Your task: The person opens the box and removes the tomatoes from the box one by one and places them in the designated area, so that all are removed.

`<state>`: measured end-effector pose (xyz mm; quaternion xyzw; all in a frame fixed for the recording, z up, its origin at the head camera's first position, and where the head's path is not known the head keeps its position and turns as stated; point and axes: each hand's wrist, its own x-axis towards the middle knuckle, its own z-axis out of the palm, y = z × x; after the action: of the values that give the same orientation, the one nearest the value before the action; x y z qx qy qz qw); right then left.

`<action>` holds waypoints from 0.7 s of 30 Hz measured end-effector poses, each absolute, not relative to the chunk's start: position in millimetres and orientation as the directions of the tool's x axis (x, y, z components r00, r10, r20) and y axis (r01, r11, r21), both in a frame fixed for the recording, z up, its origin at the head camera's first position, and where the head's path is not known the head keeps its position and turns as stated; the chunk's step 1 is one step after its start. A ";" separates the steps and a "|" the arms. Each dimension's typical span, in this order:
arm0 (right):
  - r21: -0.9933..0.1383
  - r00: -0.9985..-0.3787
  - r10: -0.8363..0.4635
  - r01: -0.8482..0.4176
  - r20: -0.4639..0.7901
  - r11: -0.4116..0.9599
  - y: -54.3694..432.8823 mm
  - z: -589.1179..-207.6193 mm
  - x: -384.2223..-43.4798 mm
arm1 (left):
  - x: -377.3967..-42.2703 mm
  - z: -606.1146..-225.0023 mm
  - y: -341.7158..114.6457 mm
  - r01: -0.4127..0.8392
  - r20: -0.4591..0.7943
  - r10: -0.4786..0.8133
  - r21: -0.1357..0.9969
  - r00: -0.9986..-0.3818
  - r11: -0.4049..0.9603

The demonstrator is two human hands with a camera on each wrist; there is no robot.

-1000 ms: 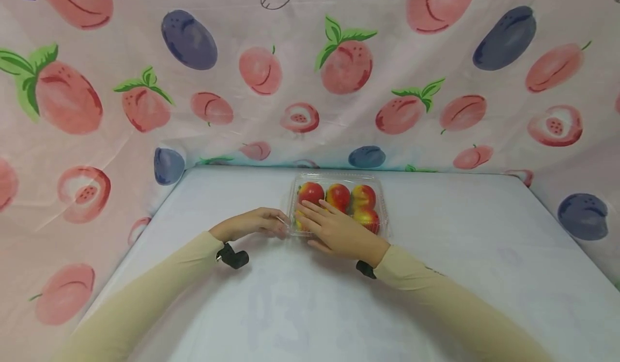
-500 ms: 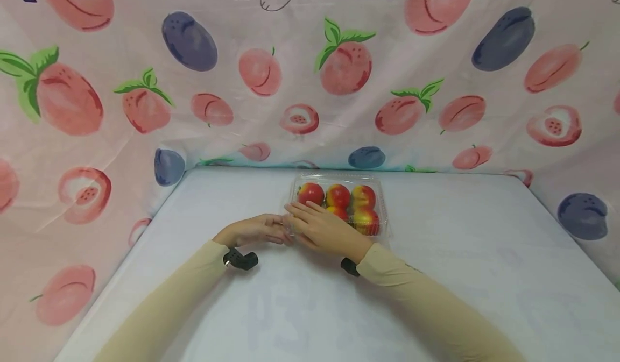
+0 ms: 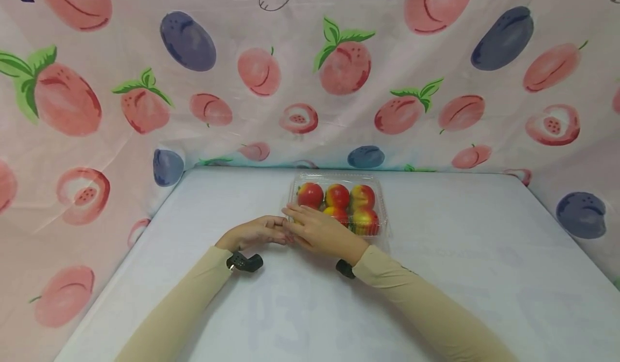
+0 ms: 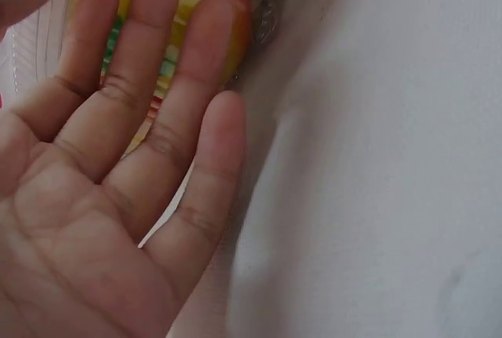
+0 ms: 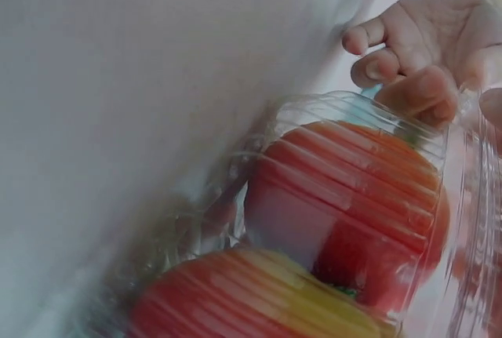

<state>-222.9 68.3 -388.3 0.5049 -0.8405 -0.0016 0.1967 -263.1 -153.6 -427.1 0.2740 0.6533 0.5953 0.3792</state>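
Note:
A clear plastic clamshell box [image 3: 384, 211] holds several red-and-yellow, apple-like fruits [image 3: 337, 195]. My left hand [image 3: 254, 234] is at the box's front left corner. In the left wrist view its fingers [image 4: 161, 146] reach up, lightly bent, against the clear plastic. My right hand [image 3: 325, 234] lies across the front left part of the box from the right, fingers extended and tips meeting the left fingers. It hides part of the front row. The right wrist view shows a red fruit [image 5: 345, 205] behind ribbed plastic, with the left hand [image 5: 439, 32] beyond it.
The box stands on a white-covered table [image 3: 300, 308], near its back edge. Behind and beside it hangs a fruit-printed curtain [image 3: 310, 39]. A black wrist camera [image 3: 246, 262] is strapped below the left hand, another [image 3: 345, 268] below the right.
My right hand has slid left and slightly back toward me over the box, toward the front left corner. The left hand has shifted slightly right and now meets it. The box stays put.

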 end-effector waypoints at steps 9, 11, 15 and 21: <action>0.223 -0.404 -0.854 -0.845 0.327 0.486 67.0 -388.3 -222.7 | -257.3 -426.4 -150.2 -0.116 -0.156 0.780 0.987 -0.605 0.108; 0.234 -0.392 -0.855 -0.845 0.340 0.481 66.6 -389.0 -223.0 | -256.1 -426.9 -149.5 -0.120 -0.152 0.773 0.988 -0.616 0.099; 0.267 -0.363 -0.853 -0.839 0.376 0.474 66.2 -390.6 -223.3 | -255.3 -427.8 -149.0 -0.135 -0.149 0.771 0.987 -0.619 0.082; 0.281 -0.390 -0.801 -0.790 0.454 0.544 65.3 -393.5 -223.2 | -256.5 -428.6 -149.0 -0.126 -0.133 0.790 0.989 -0.598 0.071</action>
<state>-223.2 65.3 -393.5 0.4773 -0.8337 -0.0097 0.2775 -256.5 -149.0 -428.6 0.2614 0.6348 0.6294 0.3640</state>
